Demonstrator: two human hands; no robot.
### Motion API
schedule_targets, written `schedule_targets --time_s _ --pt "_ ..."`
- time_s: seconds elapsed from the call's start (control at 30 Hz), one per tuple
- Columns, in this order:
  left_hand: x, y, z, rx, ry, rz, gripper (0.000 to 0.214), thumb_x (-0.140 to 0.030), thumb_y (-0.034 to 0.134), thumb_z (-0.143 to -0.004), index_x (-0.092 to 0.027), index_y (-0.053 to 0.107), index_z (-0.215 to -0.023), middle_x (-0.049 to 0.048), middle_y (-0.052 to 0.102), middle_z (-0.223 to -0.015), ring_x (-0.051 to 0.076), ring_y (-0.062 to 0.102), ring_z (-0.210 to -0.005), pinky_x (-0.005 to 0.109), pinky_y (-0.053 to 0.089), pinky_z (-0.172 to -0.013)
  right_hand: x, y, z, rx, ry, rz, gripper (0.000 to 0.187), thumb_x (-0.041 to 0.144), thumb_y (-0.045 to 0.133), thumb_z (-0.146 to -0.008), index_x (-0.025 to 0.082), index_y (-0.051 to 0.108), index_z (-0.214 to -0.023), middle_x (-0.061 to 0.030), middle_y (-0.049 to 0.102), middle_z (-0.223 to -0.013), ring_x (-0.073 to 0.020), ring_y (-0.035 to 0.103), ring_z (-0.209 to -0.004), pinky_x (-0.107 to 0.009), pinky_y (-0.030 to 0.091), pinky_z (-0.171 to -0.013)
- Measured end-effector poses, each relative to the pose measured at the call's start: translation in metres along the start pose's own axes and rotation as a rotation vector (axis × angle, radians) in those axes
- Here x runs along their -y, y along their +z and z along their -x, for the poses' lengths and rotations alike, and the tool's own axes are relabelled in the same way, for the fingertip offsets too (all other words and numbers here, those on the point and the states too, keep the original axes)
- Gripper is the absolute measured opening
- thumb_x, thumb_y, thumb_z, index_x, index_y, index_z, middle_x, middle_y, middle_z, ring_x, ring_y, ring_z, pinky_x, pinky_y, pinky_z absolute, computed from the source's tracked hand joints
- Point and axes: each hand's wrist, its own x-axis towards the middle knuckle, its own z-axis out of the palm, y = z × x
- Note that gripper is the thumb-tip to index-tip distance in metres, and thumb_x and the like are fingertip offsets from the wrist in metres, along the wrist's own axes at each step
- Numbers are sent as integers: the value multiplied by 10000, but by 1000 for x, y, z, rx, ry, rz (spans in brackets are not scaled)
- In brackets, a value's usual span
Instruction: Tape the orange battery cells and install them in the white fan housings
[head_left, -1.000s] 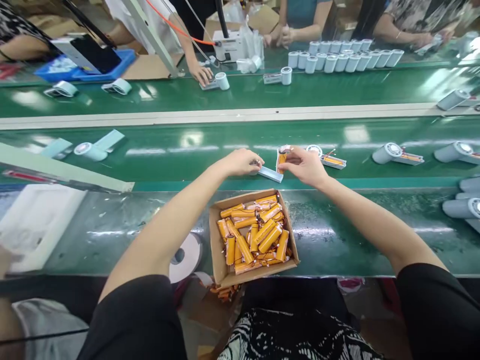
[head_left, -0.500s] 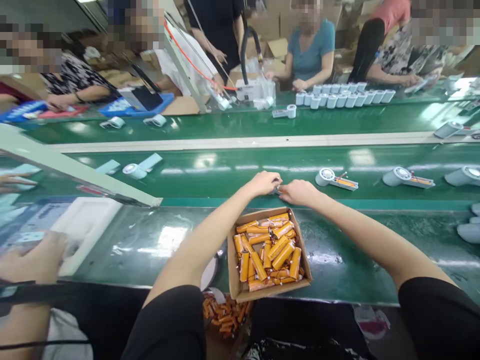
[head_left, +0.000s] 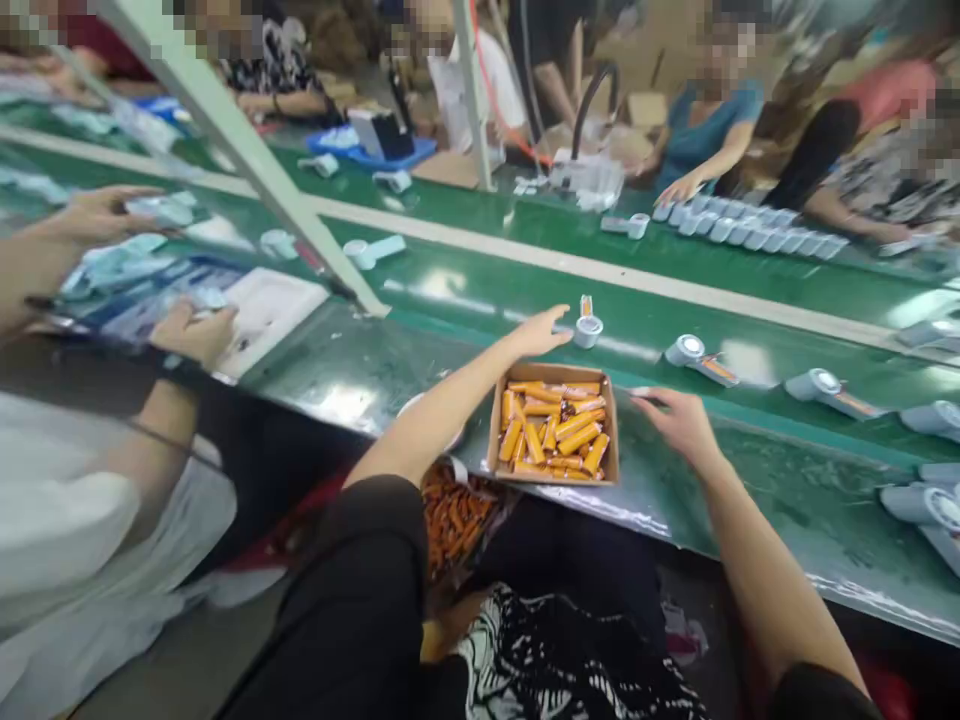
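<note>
My left hand [head_left: 541, 333] reaches over the green conveyor belt [head_left: 480, 290] with fingers stretched out, its tips at a pale blue fan part [head_left: 586, 328] that carries an orange battery. My right hand [head_left: 675, 418] hovers open over the bench to the right of a cardboard box [head_left: 496, 432] full of orange batteries [head_left: 555, 428]. Neither hand holds anything.
More pale blue fan parts [head_left: 686, 350] lie along the belt to the right. A slanted metal bar [head_left: 247, 170] crosses at left. A person on my left handles parts beside a white tray [head_left: 266, 305]. Several people work across the belt behind a row of cylinders [head_left: 742, 230]. Loose batteries [head_left: 454, 515] lie below the bench.
The view has swung left. My hands have parted: the fan part with its battery now lies on the belt, the left hand stays by it and the right has drawn back toward the box.
</note>
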Motion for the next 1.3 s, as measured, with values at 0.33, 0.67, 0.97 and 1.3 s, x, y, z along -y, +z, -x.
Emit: schedule_targets --time_s 0.33,0.67,0.97,1.3 --pt "146 -19 293 43 -78 -225 503 -438 660 -940 -224 717 -1391 131 631 -1597 386 513 -1544 623 363 -1337 -28 -5 167 29 181 -394 454 593 631 -1019 287 873 -788 -79 825 -752 -248 772 -598 -327 641 -586" --pt "42 17 317 -552 310 -323 419 -229 811 -899 -314 698 -1293 84 772 -1227 442 442 -1569 666 568 -1163 161 79 87 698 -73 -773 359 526 743 -1009 185 805 -1100 -20 795 -742 -145 687 -580 -237 524 -580" --pt "48 20 324 -657 239 -244 506 -141 753 -942 -259 574 -1401 111 724 -1257 407 542 -1488 665 509 -1235 135 54 48 611 -398 -49 290 354 621 -1100 194 759 -1299 -112 833 -1096 -243 776 -1003 -316 552 -859" --pt "9 38 302 -544 408 -193 460 -62 668 -932 -184 590 -1370 132 739 -1278 382 575 -1412 639 526 -1201 105 40 -27 643 -388 407 211 247 763 -964 183 814 -1159 -161 751 -1290 -331 717 -1186 -404 564 -1001"
